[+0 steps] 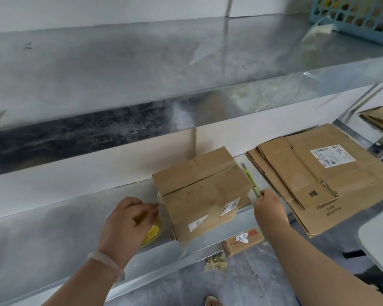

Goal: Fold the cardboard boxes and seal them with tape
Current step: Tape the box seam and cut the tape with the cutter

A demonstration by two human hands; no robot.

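Box (202, 195) sitting folded shut on shelf (53, 228), centre. Left hand (128, 221) gripping tape roll (152, 233) at its left edge; right hand (269, 206) pinching knife (251, 181) at its right. Sealing seemingly under way; flat boxes (318, 180) lying right, not yet folded.

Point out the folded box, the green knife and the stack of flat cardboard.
folded box (202, 196): head view, on its near top flap.
green knife (251, 181): head view, on its handle.
flat cardboard stack (307, 173): head view, on the top sheet's bare middle.
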